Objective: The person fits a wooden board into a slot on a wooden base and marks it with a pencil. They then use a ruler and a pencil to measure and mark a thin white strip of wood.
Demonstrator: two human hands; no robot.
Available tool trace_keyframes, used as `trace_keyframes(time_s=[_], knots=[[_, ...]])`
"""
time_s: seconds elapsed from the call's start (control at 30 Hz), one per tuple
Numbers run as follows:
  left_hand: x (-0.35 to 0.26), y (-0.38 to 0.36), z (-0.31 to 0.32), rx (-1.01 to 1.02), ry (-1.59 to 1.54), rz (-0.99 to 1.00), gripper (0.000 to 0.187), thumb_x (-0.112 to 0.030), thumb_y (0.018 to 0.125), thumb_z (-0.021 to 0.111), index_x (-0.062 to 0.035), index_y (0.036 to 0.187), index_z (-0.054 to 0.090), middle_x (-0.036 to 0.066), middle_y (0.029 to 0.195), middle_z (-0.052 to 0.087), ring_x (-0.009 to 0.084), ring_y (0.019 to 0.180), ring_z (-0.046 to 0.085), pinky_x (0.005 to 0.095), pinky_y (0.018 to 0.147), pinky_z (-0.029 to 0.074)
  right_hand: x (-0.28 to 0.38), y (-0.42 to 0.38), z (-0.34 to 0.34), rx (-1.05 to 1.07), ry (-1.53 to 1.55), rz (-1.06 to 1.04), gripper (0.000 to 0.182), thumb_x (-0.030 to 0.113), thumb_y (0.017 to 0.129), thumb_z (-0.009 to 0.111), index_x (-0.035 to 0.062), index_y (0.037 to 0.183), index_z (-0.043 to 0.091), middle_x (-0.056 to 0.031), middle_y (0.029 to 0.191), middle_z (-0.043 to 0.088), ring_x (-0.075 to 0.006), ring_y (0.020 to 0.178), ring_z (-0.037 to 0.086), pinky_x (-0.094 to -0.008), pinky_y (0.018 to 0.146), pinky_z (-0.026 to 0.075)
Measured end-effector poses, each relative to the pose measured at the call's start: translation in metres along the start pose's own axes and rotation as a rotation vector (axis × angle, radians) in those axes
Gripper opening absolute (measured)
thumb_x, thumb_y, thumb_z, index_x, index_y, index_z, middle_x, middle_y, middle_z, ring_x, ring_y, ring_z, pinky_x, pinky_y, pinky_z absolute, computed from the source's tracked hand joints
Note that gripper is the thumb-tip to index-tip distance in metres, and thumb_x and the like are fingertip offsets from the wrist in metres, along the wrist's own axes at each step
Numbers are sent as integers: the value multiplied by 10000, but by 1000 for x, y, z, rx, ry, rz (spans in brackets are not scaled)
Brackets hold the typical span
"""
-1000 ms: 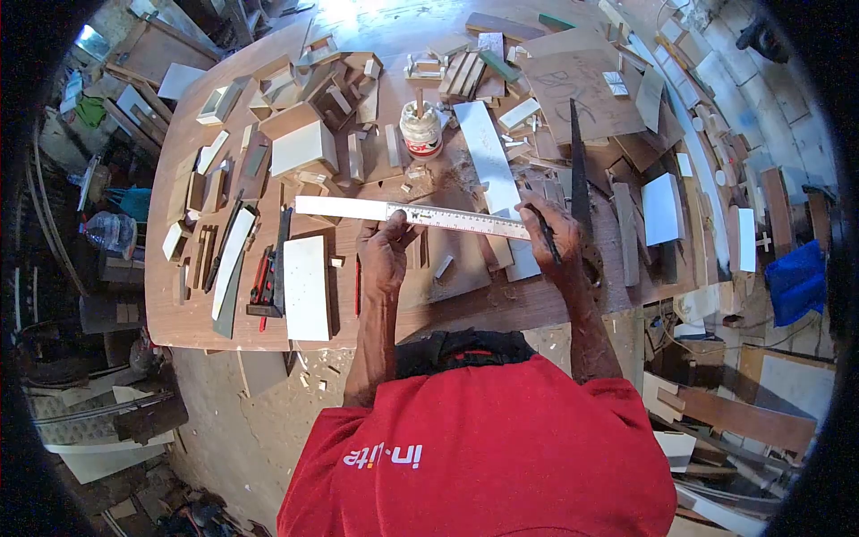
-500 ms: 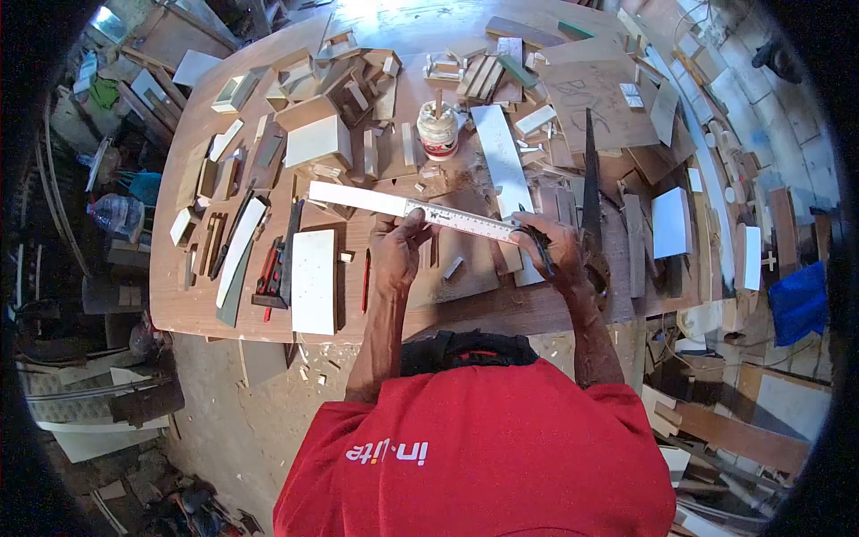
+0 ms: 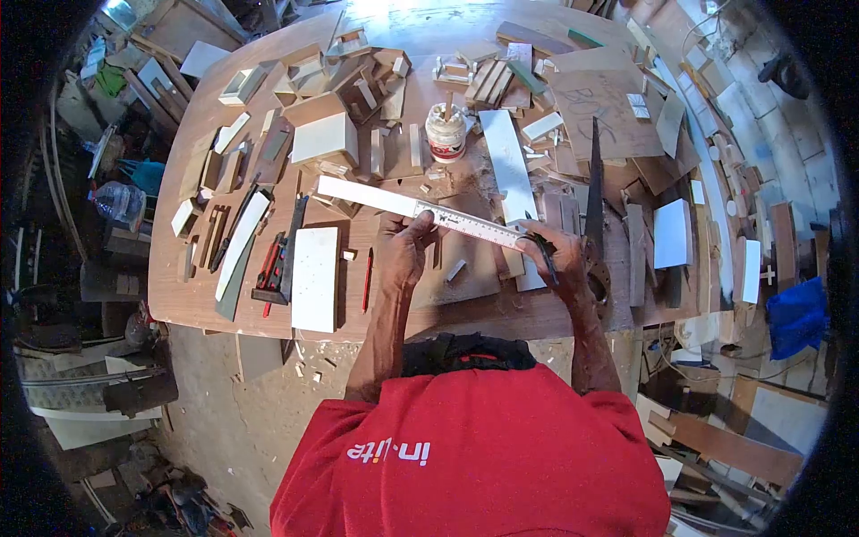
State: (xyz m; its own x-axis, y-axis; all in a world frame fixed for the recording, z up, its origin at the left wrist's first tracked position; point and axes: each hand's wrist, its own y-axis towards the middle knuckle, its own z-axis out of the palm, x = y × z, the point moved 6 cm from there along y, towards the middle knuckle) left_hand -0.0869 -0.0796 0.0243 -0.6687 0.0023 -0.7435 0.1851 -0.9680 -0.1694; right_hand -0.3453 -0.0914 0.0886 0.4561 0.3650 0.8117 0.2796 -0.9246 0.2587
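A narrow white strip (image 3: 356, 191) slants across in front of me over the table. A white ruler (image 3: 467, 223) with printed marks lies along its right part. My left hand (image 3: 404, 251) pinches strip and ruler together, thumb on top near the ruler's left end. At the ruler's right end is my right hand (image 3: 557, 257), its fingers closed around a dark, slim, pen-like tool (image 3: 542, 254). A red pencil (image 3: 368, 279) rests on the table beside my left forearm. The handsaw (image 3: 595, 197) lies just right of my right hand, blade pointing away.
An open jar (image 3: 446, 134) with a stick in it stands mid-table. Small wooden boxes (image 3: 324, 139) and offcuts crowd the far left. A white board (image 3: 315, 279) and red-and-black tools (image 3: 274, 273) lie at the left front. Stacked panels (image 3: 598, 103) fill the far right.
The dark tool in my right hand has turned and now points more steeply down. Both hands keep their hold on the strip and ruler, while the view has shifted slightly.
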Motion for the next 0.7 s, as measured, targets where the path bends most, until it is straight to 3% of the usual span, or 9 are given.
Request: trace_keyframes(time_s=[0.13,0.3,0.7], knots=[[-5,-3,6,10,51,4,149,32,893,567,-17,1029,606,112,953,671,224,855,676,392,762,606,8,-1,-1,17,-51,-23,299,180,821,681,2,1061,675,-186,906,694,-285,818,688,-354,739,529],[-16,-11,22,-7,157,46,122,9,885,599,-5,1006,598,98,906,669,213,860,681,358,742,606,-4,-5,4,12,69,123,351,199,819,686,-33,1081,667,-171,968,707,-210,868,682,-309,791,524],[17,-17,36,79,100,-40,135,-31,886,632,0,1017,641,127,991,677,207,941,658,364,859,565,-7,-9,7,-13,122,216,346,184,813,684,-44,1072,667,-167,946,709,-202,866,676,-311,801,526]])
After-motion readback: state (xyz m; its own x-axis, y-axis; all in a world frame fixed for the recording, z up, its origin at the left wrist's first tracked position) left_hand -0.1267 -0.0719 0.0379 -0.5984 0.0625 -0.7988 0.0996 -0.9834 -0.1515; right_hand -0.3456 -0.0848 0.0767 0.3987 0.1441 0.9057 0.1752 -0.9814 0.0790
